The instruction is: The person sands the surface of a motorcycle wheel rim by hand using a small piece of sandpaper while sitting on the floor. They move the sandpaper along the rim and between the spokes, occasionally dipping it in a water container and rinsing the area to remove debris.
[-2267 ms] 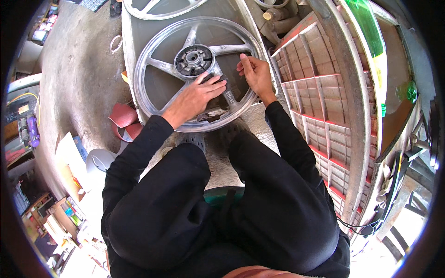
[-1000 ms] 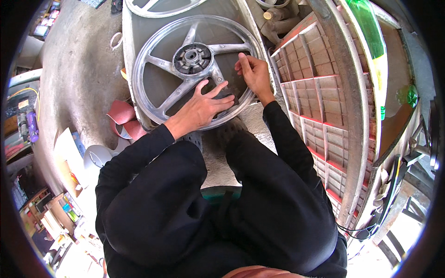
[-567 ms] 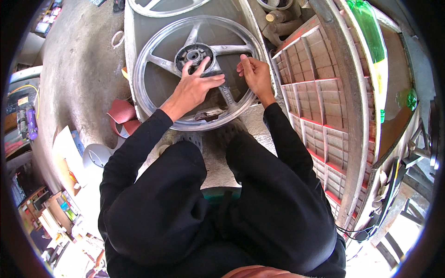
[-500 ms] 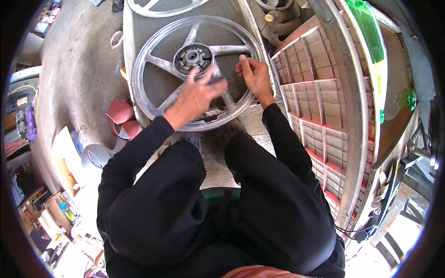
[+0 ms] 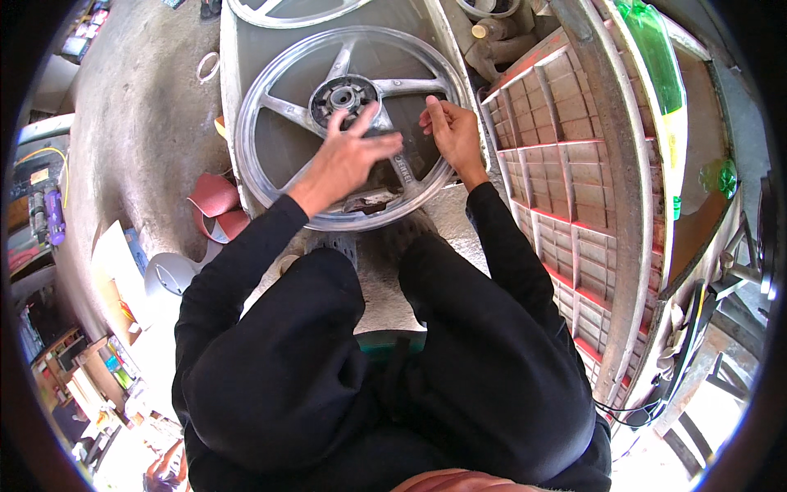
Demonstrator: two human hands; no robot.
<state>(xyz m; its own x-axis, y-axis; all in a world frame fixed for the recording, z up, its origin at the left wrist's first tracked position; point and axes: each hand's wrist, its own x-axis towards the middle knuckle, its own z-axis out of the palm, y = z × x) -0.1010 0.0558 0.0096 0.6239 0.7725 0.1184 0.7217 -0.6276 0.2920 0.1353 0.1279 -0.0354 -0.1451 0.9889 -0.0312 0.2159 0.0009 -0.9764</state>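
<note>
Wheel (image 5: 295, 113) — bare metal, five spokes — lies near-flat across the near end of a long trough (image 5: 443, 31) of grey liquid, hub (image 5: 343, 97) facing up. Its near rim sits over the shoes (image 5: 338, 244), just ahead of the knees.

Left hand (image 5: 348, 156) is over the near side of the wheel, between hub and near rim. It's motion-blurred; fingers look spread, two pointing at the hub, another reaching right across the near spoke. There's a dark patch under the fingers, can't tell what it is or whether the hand has hold of it. Contact with the metal can't be told either.

Right hand (image 5: 453, 131) is at the wheel's right side, overlapping the rim. Half-closed: fingers curled in, thumb up alongside. Can't tell if it grips the rim or anything else; palm side is hidden.

Around it: second wheel (image 5: 305, 22) at the far end of the trough, cut off by the view edge. Reddish curled sheet (image 5: 215, 197) on the floor left of the trough, pale ring (image 5: 208, 68) farther up the floor. To the right, a red-and-grey gridded panel (image 5: 566, 156), with a green bottle (image 5: 658, 57) beyond it.
</note>
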